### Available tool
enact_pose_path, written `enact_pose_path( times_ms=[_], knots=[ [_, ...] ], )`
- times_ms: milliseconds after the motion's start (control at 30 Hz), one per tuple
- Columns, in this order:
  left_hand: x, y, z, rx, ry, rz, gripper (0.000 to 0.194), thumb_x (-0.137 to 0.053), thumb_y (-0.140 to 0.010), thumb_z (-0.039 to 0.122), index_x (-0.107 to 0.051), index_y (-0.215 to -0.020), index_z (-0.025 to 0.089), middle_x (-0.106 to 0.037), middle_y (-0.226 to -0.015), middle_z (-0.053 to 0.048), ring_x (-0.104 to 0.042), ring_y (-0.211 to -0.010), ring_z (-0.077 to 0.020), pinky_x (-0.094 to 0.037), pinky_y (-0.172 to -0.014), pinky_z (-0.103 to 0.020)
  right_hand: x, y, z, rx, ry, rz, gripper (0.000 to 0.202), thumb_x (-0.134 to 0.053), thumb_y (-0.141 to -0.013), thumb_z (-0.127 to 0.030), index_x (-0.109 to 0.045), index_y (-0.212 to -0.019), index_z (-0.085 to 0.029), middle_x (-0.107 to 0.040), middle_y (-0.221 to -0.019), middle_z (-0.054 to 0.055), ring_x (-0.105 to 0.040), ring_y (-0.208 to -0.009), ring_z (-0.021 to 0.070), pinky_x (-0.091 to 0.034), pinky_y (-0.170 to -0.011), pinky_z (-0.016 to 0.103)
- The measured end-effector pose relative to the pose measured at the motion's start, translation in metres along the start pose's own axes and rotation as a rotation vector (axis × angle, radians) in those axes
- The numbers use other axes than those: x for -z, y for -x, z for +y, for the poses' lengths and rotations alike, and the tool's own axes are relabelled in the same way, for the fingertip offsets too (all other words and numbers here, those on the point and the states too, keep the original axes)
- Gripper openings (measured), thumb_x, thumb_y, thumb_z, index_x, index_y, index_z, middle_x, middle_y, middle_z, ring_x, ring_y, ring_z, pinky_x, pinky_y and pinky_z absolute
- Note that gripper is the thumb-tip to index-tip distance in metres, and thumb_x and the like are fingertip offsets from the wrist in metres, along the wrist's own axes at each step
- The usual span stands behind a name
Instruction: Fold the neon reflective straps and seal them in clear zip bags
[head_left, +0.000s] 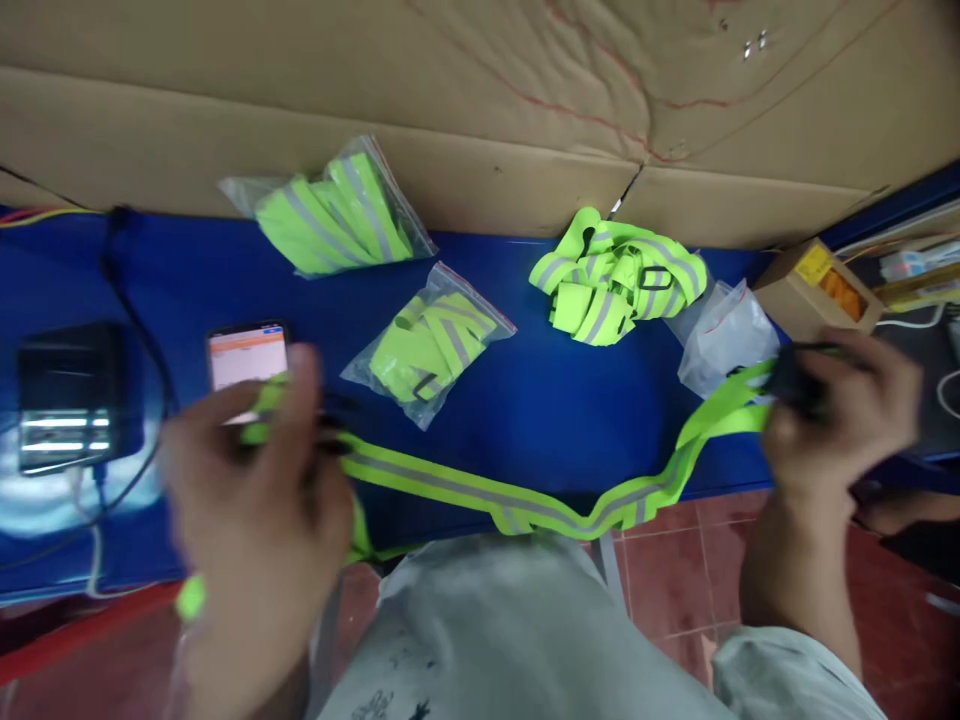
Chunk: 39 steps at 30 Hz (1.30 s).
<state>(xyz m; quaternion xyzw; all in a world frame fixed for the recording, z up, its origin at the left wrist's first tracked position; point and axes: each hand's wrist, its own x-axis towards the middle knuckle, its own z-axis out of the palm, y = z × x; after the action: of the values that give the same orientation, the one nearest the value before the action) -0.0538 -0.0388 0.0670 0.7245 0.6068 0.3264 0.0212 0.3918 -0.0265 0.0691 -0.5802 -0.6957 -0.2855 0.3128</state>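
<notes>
A neon-yellow reflective strap [480, 490] with a grey stripe runs between my two hands, sagging over the table's front edge near my lap. My left hand [259, 490], smeared by motion, is closed on its left end, where some dark parts show between the fingers. At the right, my right hand [844, 415] is closed round the other end together with a black piece, perhaps a buckle, mostly covered by the fingers. Behind the strap lies a loose heap of similar reflective straps [619, 275] with black buckles.
Two clear zip bags of folded straps, one farther back [337, 215] and one nearer [431, 345], lie on the blue table [570, 400]. A lit phone [247, 355], a black device with cables [71, 395], a crumpled plastic bag [727, 335] and a cardboard box [814, 290] are around.
</notes>
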Motion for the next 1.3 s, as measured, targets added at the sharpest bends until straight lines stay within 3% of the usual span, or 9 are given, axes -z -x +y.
enact_pose_path(
  times_ms=[67,133,200,300,600,733,900,1100,1300],
  knots=[
    [-0.027,-0.004,0.019,-0.101,-0.041,-0.094,0.074,-0.055,-0.088,0.009,-0.038,-0.16,0.013,-0.05,-0.132,-0.024,-0.054,-0.118,-0.0343,-0.051,-0.095,-0.046,-0.011,0.003,-0.037,0.187,-0.183,-0.191,0.032,-0.064,-0.08,-0.019,-0.068,-0.112,-0.021,-0.072,-0.122,0.017,-0.069,-0.111,0.0334,-0.054,-0.089,0.048],
    [-0.049,-0.007,0.039,-0.179,-0.036,-0.136,0.074,-0.052,-0.091,0.008,-0.033,-0.162,0.012,-0.05,-0.129,-0.024,-0.053,-0.118,-0.0346,-0.051,-0.098,-0.049,-0.023,0.003,-0.076,0.254,-0.385,-0.358,0.039,-0.063,-0.081,-0.017,-0.058,-0.119,-0.021,-0.07,-0.125,0.016,-0.067,-0.113,0.0312,-0.052,-0.093,0.047],
    [-0.063,-0.008,0.053,-0.208,-0.046,-0.192,0.076,-0.049,-0.093,0.008,-0.026,-0.164,0.015,-0.05,-0.13,-0.022,-0.054,-0.117,-0.0333,-0.05,-0.1,-0.05,-0.035,0.0,-0.107,0.251,-0.505,-0.421,0.039,-0.063,-0.082,-0.014,-0.051,-0.118,-0.022,-0.07,-0.122,0.013,-0.066,-0.108,0.028,-0.05,-0.089,0.042],
    [-0.071,-0.006,0.059,-0.228,-0.082,-0.214,0.075,-0.048,-0.094,0.008,-0.024,-0.164,0.014,-0.05,-0.13,-0.022,-0.055,-0.113,-0.0327,-0.051,-0.097,-0.05,-0.046,-0.005,-0.129,0.204,-0.534,-0.439,0.039,-0.061,-0.081,-0.013,-0.047,-0.116,-0.023,-0.07,-0.123,0.012,-0.064,-0.103,0.0274,-0.045,-0.084,0.039],
    [-0.077,-0.01,0.06,-0.199,-0.159,-0.178,0.066,-0.047,-0.092,0.007,-0.034,-0.157,-0.001,-0.05,-0.126,-0.027,-0.056,-0.109,-0.0346,-0.054,-0.092,-0.05,-0.054,-0.008,-0.146,0.127,-0.557,-0.372,0.041,-0.06,-0.084,-0.018,-0.04,-0.12,-0.025,-0.07,-0.118,0.01,-0.063,-0.095,0.0276,-0.04,-0.079,0.038],
    [-0.077,-0.009,0.063,-0.176,-0.171,-0.201,0.067,-0.047,-0.093,0.006,-0.032,-0.158,-0.001,-0.049,-0.128,-0.027,-0.055,-0.111,-0.0347,-0.054,-0.093,-0.052,-0.054,-0.011,-0.152,0.075,-0.519,-0.345,0.037,-0.058,-0.084,-0.019,-0.04,-0.116,-0.025,-0.071,-0.117,0.009,-0.062,-0.093,0.0268,-0.04,-0.08,0.038],
    [-0.078,-0.006,0.066,-0.132,-0.129,-0.253,0.075,-0.047,-0.092,0.006,-0.022,-0.163,0.007,-0.048,-0.133,-0.025,-0.054,-0.117,-0.0344,-0.052,-0.1,-0.055,-0.053,-0.013,-0.159,0.153,-0.472,-0.355,0.035,-0.058,-0.084,-0.018,-0.041,-0.114,-0.024,-0.073,-0.118,0.008,-0.062,-0.095,0.0249,-0.039,-0.08,0.036],
    [-0.076,-0.013,0.062,-0.077,-0.104,-0.212,0.073,-0.043,-0.096,0.009,-0.019,-0.164,0.006,-0.048,-0.134,-0.027,-0.053,-0.122,-0.0364,-0.05,-0.102,-0.056,-0.053,-0.018,-0.156,0.117,-0.411,-0.319,0.035,-0.058,-0.084,-0.019,-0.042,-0.115,-0.024,-0.073,-0.119,0.009,-0.062,-0.094,0.0247,-0.038,-0.081,0.036],
    [-0.081,-0.007,0.077,-0.099,-0.081,-0.176,0.072,-0.047,-0.096,0.011,-0.021,-0.163,0.004,-0.048,-0.136,-0.029,-0.053,-0.126,-0.0384,-0.048,-0.104,-0.056,-0.059,-0.022,-0.167,0.161,-0.327,-0.337,0.039,-0.058,-0.083,-0.015,-0.046,-0.119,-0.022,-0.071,-0.124,0.01,-0.06,-0.094,0.0255,-0.038,-0.077,0.037]
  ],
)
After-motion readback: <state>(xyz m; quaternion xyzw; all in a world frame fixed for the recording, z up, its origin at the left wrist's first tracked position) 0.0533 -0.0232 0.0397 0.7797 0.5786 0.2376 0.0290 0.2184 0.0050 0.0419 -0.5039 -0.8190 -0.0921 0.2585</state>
